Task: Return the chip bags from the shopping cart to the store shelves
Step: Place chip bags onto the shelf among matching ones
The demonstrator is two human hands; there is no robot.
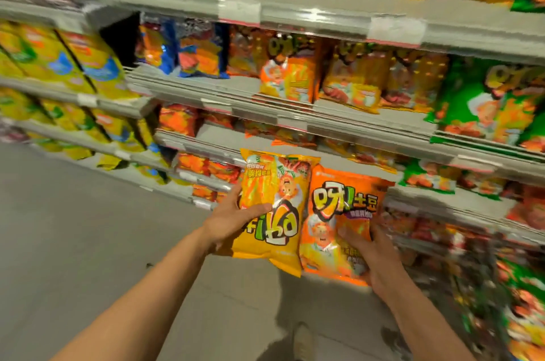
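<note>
I hold two chip bags side by side in front of the store shelves (339, 124). My left hand (233, 217) grips a yellow chip bag (274, 213), which is upside down, with the thumb across its front. My right hand (373, 257) grips an orange chip bag (339, 210) from its lower right, thumb on the front. Both bags hang in the air at the level of the lower shelves, touching each other along one edge. The shopping cart is out of view.
Grey shelves packed with orange, yellow, green and blue snack bags fill the back and right. A second shelf unit with yellow bags (73, 65) stands at the left. Grey floor (88, 228) spreads below left; my shoe (303, 340) shows at the bottom.
</note>
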